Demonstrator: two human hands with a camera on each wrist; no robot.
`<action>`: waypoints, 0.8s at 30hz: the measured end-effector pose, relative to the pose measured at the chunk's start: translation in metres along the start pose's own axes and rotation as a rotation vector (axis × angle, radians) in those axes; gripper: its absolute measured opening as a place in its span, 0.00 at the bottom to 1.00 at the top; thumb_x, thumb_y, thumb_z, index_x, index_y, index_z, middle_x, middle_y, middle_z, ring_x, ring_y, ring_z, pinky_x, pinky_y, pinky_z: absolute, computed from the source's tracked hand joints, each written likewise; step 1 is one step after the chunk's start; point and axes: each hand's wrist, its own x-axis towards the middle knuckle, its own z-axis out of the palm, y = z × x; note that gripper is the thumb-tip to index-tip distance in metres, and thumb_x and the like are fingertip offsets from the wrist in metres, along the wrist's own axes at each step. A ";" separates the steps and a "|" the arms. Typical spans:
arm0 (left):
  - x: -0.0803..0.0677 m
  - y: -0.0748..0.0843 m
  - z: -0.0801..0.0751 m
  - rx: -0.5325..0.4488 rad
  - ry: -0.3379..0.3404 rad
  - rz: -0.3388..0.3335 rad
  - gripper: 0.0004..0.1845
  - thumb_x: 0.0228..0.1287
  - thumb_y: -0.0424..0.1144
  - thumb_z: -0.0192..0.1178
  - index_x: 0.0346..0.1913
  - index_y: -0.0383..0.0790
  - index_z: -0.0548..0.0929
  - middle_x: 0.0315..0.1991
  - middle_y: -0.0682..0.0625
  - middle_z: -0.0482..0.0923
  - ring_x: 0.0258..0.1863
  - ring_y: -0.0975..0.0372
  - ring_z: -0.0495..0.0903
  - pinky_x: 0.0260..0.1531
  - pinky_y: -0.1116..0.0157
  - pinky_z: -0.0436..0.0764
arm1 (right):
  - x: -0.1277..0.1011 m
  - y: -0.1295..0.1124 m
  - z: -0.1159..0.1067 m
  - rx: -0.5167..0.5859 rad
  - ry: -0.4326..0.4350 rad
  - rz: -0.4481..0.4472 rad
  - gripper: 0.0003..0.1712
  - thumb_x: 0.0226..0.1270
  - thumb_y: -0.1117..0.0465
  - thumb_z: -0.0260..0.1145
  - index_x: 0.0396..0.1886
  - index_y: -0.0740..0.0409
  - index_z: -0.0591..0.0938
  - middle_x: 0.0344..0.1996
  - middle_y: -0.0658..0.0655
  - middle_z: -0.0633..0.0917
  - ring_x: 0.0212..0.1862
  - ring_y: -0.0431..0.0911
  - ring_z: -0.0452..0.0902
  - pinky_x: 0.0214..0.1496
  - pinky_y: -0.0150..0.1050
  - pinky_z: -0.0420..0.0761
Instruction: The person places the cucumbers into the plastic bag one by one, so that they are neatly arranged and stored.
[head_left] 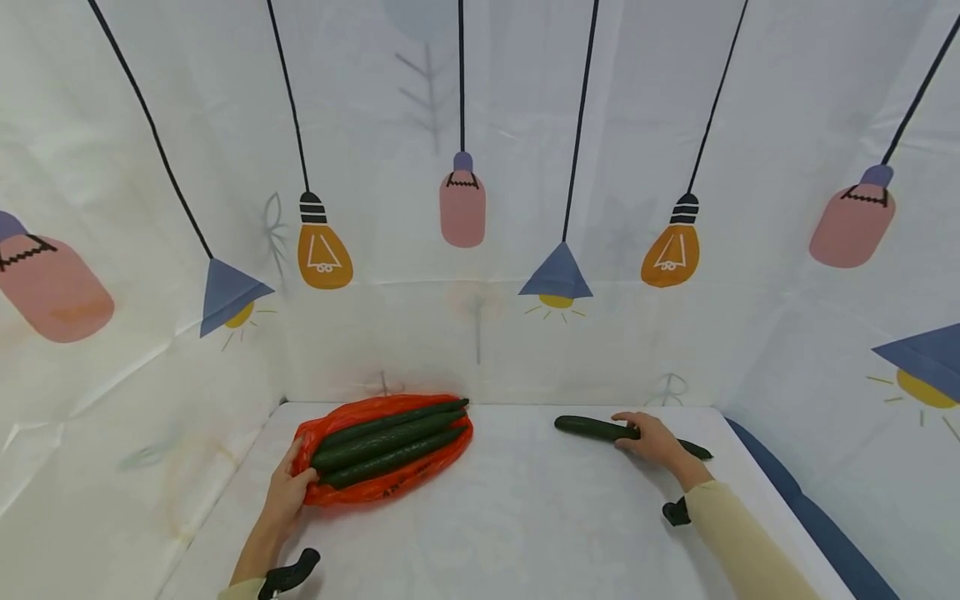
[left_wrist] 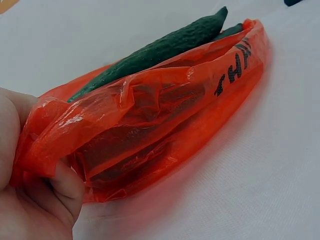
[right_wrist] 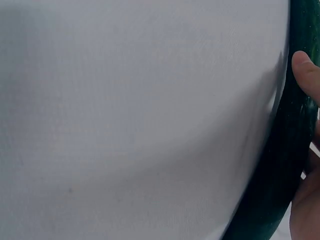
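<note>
— What are the hands holding?
— The left hand [head_left: 288, 492] is pinching the orange plastic bag [head_left: 420, 467] at its near left end. The right hand [head_left: 654, 439] is curling around a loose cucumber [head_left: 592, 428], far right on the table [head_left: 525, 533].
— Any risk?
— The bagged cucumbers [head_left: 386, 442] are lying exposed; tugging could roll them out.

We see a thin, glossy orange plastic bag [left_wrist: 165, 120], translucent and crinkled, pinched at its end by the left hand [head_left: 288, 492], and the cucumbers [head_left: 390, 437] inside it have dark green, matt, finely bumpy skin. At about 2 o'clock on the table, the right hand [head_left: 654, 440] grips a loose cucumber [head_left: 592, 428] whose dark skin shows a faint sheen close up. The table cover [head_left: 525, 517] looks like a white, matt, finely woven sheet, and the backdrop [head_left: 480, 125] like creased, printed white cloth or film.
</note>
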 end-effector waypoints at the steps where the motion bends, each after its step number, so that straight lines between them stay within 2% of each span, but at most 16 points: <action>1: 0.000 0.000 -0.001 -0.006 0.003 -0.007 0.41 0.57 0.27 0.43 0.68 0.60 0.39 0.68 0.48 0.36 0.58 0.52 0.48 0.40 0.72 0.72 | 0.000 -0.001 0.000 0.014 -0.006 0.000 0.30 0.50 0.54 0.68 0.55 0.54 0.73 0.42 0.57 0.76 0.43 0.51 0.71 0.41 0.48 0.72; 5: 0.001 0.000 -0.003 0.016 0.007 -0.015 0.41 0.58 0.28 0.43 0.68 0.60 0.38 0.68 0.47 0.34 0.60 0.51 0.46 0.47 0.67 0.70 | 0.001 -0.009 0.000 0.026 -0.020 -0.023 0.33 0.50 0.58 0.68 0.58 0.55 0.69 0.45 0.62 0.76 0.47 0.55 0.71 0.44 0.51 0.72; 8: 0.001 0.002 -0.003 0.034 0.007 -0.014 0.40 0.58 0.28 0.43 0.68 0.60 0.38 0.69 0.46 0.34 0.61 0.51 0.45 0.53 0.63 0.65 | 0.003 -0.016 0.001 0.037 -0.014 -0.035 0.30 0.51 0.58 0.68 0.56 0.52 0.71 0.43 0.59 0.77 0.45 0.53 0.72 0.43 0.49 0.72; 10: 0.000 0.003 -0.004 0.028 0.009 -0.015 0.40 0.58 0.28 0.43 0.68 0.60 0.38 0.69 0.47 0.34 0.60 0.51 0.46 0.52 0.64 0.66 | 0.002 -0.021 0.003 0.069 -0.018 -0.047 0.28 0.51 0.57 0.67 0.55 0.51 0.72 0.41 0.57 0.77 0.43 0.50 0.73 0.41 0.47 0.72; 14: 0.000 0.004 -0.004 0.011 0.012 -0.010 0.40 0.58 0.27 0.42 0.68 0.58 0.39 0.69 0.48 0.34 0.59 0.52 0.47 0.41 0.74 0.69 | 0.000 -0.032 0.008 0.124 -0.004 -0.111 0.26 0.53 0.58 0.66 0.53 0.51 0.72 0.38 0.53 0.77 0.37 0.45 0.72 0.37 0.43 0.72; 16: 0.000 0.004 -0.003 0.004 0.012 -0.009 0.40 0.58 0.27 0.42 0.68 0.57 0.39 0.68 0.47 0.34 0.59 0.51 0.47 0.38 0.76 0.69 | 0.000 -0.037 0.010 0.125 0.017 -0.144 0.25 0.53 0.58 0.66 0.53 0.51 0.73 0.37 0.51 0.77 0.36 0.44 0.72 0.35 0.41 0.72; 24: 0.001 -0.001 -0.001 -0.006 0.000 0.019 0.40 0.57 0.26 0.43 0.69 0.55 0.39 0.68 0.48 0.36 0.58 0.53 0.48 0.38 0.78 0.68 | 0.001 -0.063 0.011 0.165 0.088 -0.223 0.23 0.53 0.59 0.66 0.50 0.49 0.74 0.38 0.47 0.78 0.36 0.43 0.72 0.33 0.36 0.73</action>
